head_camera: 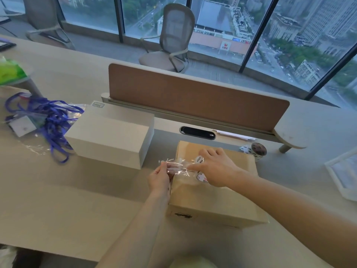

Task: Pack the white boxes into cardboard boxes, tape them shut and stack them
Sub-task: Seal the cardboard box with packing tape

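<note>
Left hand (160, 177) pinched the free end of the clear tape (176, 168), glossy and crinkled, stretched off the box's left edge, likely so it could fold down the side. Right hand (215, 167) curled over the tape roll (199, 159), holding it on the closed cardboard box (212, 202), matte brown and square-cornered, on the desk (77, 190). A smooth white box (110, 136) sat nearby to its left, apparently unpacked.
</note>
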Tool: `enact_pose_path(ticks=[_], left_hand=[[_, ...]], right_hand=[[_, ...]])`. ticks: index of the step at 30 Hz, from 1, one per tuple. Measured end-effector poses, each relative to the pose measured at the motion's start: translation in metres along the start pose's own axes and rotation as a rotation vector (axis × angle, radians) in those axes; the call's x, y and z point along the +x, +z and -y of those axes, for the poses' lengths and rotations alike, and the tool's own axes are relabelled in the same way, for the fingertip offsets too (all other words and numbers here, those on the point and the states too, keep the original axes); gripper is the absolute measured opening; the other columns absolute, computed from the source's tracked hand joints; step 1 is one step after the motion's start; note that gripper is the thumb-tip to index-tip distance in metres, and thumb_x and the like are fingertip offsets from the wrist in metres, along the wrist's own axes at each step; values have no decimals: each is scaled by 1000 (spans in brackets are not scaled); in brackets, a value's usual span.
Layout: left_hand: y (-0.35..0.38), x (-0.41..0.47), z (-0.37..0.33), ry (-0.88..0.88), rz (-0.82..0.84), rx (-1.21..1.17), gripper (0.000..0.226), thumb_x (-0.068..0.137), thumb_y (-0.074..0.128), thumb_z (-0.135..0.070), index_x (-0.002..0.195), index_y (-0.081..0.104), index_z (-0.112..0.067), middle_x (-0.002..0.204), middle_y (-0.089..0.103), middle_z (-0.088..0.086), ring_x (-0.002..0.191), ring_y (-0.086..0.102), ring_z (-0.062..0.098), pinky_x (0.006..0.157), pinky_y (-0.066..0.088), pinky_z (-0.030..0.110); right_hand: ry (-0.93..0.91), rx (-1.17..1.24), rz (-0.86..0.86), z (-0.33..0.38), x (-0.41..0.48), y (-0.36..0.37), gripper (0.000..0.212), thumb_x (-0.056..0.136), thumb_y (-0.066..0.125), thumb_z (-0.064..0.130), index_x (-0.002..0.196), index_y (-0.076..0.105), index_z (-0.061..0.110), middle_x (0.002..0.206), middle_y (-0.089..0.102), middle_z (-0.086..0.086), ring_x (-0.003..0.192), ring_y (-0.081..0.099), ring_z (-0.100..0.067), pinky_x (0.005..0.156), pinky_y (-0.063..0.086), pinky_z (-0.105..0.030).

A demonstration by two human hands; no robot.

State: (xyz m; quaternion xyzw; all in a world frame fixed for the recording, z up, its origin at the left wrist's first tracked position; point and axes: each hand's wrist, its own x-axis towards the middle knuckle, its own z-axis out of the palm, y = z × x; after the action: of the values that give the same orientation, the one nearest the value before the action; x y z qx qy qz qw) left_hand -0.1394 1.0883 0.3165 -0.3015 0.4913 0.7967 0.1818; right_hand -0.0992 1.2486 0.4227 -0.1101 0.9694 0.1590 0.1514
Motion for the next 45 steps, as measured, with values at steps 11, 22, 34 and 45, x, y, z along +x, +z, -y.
enact_pose_path(ticks=[11,22,34,45], left_hand=[[-14,21,11,-72,3,78,30,99,61,-32,86,76,-10,76,75,7,68,69,23,70,57,35],[-17,33,24,-254,84,453,44,94,53,-60,96,72,-21,91,75,6,81,69,26,72,54,32],[-16,27,4,-558,213,654,54,89,57,-54,46,48,-21,47,49,-4,36,45,14,35,35,16],[-23,31,19,-142,298,755,47,103,45,-41,147,43,-23,142,57,7,121,59,26,95,53,35]], right_hand=[[11,-34,49,21,16,-6,47,95,51,24,136,49,47,134,39,-7,121,36,-30,99,30,-48],[12,-24,99,31,33,-7,39,97,48,29,131,56,46,128,40,-5,118,34,-29,89,30,-45],[-27,20,98,36,40,-12,49,93,51,27,137,46,48,126,44,-5,119,37,-28,92,33,-46],[14,384,-95,8,15,4,67,83,66,22,144,40,28,141,47,8,134,37,-18,113,25,-34]])
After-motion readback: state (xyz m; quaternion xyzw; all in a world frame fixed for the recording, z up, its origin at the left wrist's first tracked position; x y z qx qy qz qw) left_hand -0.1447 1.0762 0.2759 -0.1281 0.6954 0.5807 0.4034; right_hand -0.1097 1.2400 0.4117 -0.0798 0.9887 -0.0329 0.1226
